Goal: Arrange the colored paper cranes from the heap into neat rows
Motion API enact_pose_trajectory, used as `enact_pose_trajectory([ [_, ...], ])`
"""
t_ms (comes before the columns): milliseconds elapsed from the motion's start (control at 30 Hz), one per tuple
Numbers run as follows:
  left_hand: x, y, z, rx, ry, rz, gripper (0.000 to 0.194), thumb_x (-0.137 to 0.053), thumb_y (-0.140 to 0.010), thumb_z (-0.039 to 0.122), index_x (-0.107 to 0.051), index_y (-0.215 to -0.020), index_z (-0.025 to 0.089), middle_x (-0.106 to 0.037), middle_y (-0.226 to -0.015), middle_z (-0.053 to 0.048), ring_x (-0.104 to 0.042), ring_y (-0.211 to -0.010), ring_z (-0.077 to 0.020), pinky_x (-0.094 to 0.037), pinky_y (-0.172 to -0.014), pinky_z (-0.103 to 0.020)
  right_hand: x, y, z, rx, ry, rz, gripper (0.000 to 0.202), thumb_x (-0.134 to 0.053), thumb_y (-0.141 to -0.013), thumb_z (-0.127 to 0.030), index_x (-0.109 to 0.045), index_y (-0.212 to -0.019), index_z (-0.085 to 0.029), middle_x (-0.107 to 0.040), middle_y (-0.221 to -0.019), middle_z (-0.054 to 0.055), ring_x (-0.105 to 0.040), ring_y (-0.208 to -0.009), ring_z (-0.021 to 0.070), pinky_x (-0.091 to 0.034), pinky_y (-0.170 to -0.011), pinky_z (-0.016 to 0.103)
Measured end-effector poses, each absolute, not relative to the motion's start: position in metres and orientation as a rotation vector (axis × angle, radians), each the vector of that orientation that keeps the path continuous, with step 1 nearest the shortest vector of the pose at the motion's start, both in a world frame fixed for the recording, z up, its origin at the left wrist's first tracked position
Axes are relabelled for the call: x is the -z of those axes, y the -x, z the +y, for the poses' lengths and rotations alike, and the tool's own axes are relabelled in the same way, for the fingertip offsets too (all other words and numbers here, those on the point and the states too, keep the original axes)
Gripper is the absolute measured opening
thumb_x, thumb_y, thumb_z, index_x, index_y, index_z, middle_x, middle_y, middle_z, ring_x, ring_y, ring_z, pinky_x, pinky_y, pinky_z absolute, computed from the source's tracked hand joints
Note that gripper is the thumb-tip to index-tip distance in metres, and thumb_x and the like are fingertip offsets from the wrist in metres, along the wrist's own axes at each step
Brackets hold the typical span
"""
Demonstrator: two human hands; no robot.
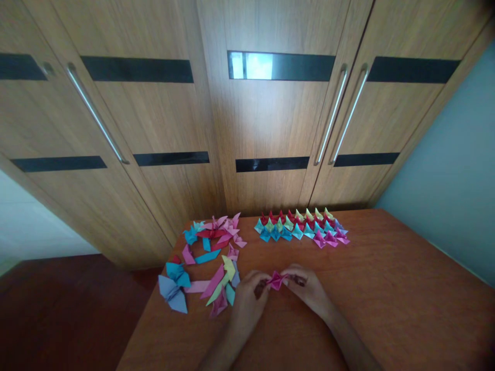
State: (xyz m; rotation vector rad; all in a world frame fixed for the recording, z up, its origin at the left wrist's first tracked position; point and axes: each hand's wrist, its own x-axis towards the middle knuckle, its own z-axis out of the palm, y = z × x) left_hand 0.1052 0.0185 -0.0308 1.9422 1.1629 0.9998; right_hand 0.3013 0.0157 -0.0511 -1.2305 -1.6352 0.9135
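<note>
Between my two hands is a small magenta folded-paper piece (276, 281), pointed like an origami boat or flower, just over the wooden table (371, 304). My left hand (250, 292) pinches its left end with the fingertips. At the opposite end, my right hand (305, 288) pinches the other tip. Beside my left hand lies a loose pile of folded papers, with a pink strip (213, 281), a light green strip (218, 289) and a dusky pink piece (219, 303) nearest. Beyond my hands stand rows of small pointed paper pieces (297, 231) in red, yellow, blue and magenta.
A lavender folded paper (172, 294) and a blue one (178, 274) lie near the table's left edge. Pink origami pieces (228, 224) sit at the back left. A wooden wardrobe (266, 118) with metal handles rises behind the table, and a pale wall (444, 180) stands right.
</note>
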Motion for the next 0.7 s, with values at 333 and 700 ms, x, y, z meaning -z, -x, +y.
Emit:
enact_pose_trajectory([
  [333,0.027,-0.105,0.018,-1.024,-1.966,1.187,0.020,-0.053,-0.081,0.012,-0.067,-0.090,0.022,-0.066,-0.089,-0.004,-0.062,-0.085,-0.0190,-0.050,-0.077,-0.031,0.046,-0.302,0.014,-0.834,1.299,-1.734,0.029,-0.056,-0.084,-0.044,-0.073,-0.087,-0.020,-0.065,-0.077,0.004,-0.057,-0.068,0.0151,-0.043,-0.059,0.024],
  [700,0.030,-0.105,0.012,-1.035,-1.944,1.161,0.020,-0.050,-0.082,0.013,-0.065,-0.092,0.021,-0.065,-0.090,-0.005,-0.062,-0.084,-0.0181,-0.050,-0.076,-0.030,0.070,-0.355,0.026,-0.374,1.703,-1.441,0.039,-0.050,-0.082,-0.053,-0.067,-0.090,-0.018,-0.070,-0.088,0.009,-0.064,-0.077,0.0220,-0.048,-0.071,0.030],
])
